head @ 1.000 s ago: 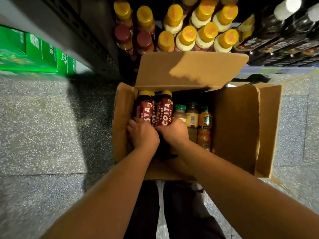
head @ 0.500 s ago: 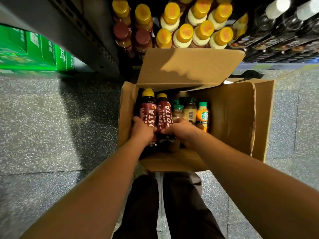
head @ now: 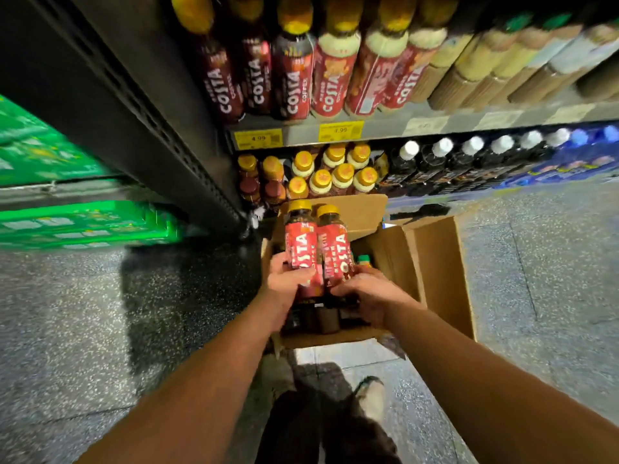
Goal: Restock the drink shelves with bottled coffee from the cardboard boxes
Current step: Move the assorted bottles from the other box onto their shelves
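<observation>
- The left hand [head: 286,284], above the left side of the cardboard box [head: 435,272], curls its fingers [head: 278,262] round the lower label of the left Costa bottle [head: 300,244].
- The right Costa bottle [head: 336,249] touches it, both upright over the box.
- The right hand [head: 366,293] grips that bottle low down.
- The shelf [head: 368,128] stands beyond the box.

Floor [head: 100,313]: grey speckled stone; an open cardboard box [head: 438,272] stands on it before the shelving, with green cases [head: 83,222] at the far left.
Upper shelf [head: 385,127]: rows of Costa coffee bottles [head: 291,78], paler bottles [head: 475,61] to their right, yellow price tags [head: 258,139] on its edge.
Beneath that shelf: yellow-capped bottles [head: 321,182], then white-capped dark bottles [head: 442,155].
</observation>
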Action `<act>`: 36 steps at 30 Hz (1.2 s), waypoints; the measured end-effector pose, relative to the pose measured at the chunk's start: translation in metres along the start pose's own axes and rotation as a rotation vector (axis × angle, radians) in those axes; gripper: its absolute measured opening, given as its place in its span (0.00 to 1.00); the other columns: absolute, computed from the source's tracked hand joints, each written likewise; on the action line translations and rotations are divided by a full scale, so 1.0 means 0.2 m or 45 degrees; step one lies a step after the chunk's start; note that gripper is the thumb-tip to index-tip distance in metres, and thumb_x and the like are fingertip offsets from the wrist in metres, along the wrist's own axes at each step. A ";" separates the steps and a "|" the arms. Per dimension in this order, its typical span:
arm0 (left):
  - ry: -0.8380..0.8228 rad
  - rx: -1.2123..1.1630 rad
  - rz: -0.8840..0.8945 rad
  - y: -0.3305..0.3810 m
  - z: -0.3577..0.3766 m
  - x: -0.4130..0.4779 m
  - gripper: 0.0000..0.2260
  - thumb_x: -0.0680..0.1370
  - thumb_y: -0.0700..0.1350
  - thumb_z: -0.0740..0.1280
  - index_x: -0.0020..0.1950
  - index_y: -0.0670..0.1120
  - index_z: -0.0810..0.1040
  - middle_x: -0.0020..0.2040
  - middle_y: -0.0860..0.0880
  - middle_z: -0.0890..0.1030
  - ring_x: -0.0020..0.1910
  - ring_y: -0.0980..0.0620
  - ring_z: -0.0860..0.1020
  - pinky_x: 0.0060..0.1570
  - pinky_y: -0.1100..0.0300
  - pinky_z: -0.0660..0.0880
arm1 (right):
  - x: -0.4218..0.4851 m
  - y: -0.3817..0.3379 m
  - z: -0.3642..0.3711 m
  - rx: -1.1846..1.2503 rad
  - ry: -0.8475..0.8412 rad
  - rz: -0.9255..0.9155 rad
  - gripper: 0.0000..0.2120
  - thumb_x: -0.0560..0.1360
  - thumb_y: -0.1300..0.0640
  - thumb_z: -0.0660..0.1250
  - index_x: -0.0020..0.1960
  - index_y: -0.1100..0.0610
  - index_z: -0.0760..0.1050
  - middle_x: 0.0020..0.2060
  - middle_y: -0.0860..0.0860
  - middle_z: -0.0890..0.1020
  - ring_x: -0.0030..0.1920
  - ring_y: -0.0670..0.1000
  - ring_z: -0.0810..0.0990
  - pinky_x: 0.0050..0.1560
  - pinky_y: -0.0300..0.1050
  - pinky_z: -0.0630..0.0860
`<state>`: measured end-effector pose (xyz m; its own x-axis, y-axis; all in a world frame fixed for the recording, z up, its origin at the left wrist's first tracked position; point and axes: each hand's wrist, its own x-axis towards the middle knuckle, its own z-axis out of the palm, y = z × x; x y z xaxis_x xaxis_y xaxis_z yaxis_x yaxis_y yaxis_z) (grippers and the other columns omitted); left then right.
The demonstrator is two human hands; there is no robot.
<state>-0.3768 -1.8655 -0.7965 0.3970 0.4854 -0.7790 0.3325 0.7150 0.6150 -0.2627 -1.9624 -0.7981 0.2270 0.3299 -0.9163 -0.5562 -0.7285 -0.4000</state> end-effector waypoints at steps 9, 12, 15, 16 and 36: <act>-0.130 -0.057 0.100 0.25 0.05 -0.45 0.30 0.63 0.48 0.72 0.64 0.55 0.69 0.59 0.44 0.79 0.56 0.40 0.80 0.53 0.36 0.76 | -0.48 -0.24 0.00 -0.110 0.072 -0.180 0.30 0.59 0.67 0.74 0.58 0.54 0.69 0.51 0.56 0.80 0.29 0.50 0.78 0.19 0.38 0.69; -0.105 -0.137 0.216 0.31 0.08 -0.57 0.33 0.63 0.45 0.74 0.67 0.49 0.69 0.60 0.41 0.79 0.57 0.39 0.79 0.57 0.35 0.74 | -0.65 -0.30 -0.01 -0.122 0.060 -0.313 0.22 0.67 0.70 0.68 0.57 0.54 0.70 0.46 0.53 0.80 0.22 0.45 0.76 0.14 0.33 0.62; -0.026 -0.162 0.315 0.43 0.11 -0.73 0.18 0.73 0.36 0.68 0.59 0.52 0.71 0.56 0.44 0.79 0.57 0.41 0.77 0.62 0.40 0.72 | -0.79 -0.38 0.02 -0.033 0.006 -0.443 0.19 0.68 0.71 0.67 0.54 0.55 0.72 0.40 0.52 0.80 0.40 0.53 0.80 0.33 0.41 0.76; -0.028 -0.154 0.342 0.46 0.11 -0.78 0.17 0.74 0.36 0.67 0.57 0.53 0.71 0.55 0.45 0.79 0.57 0.42 0.77 0.61 0.42 0.72 | -0.83 -0.40 0.04 0.013 -0.004 -0.455 0.17 0.68 0.70 0.68 0.53 0.55 0.72 0.41 0.54 0.81 0.43 0.55 0.81 0.41 0.46 0.78; 0.025 -0.282 0.688 1.09 0.01 -1.24 0.16 0.73 0.38 0.72 0.59 0.45 0.75 0.50 0.45 0.82 0.48 0.44 0.81 0.44 0.51 0.78 | -1.52 -0.88 0.30 0.057 0.033 -0.916 0.19 0.68 0.66 0.73 0.57 0.57 0.74 0.51 0.55 0.83 0.49 0.55 0.82 0.52 0.53 0.79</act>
<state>-0.4000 -1.8313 -0.4696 0.4440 0.8181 -0.3656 -0.1006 0.4509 0.8869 -0.2815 -1.8976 -0.4488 0.5681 0.7040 -0.4263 -0.2939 -0.3103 -0.9041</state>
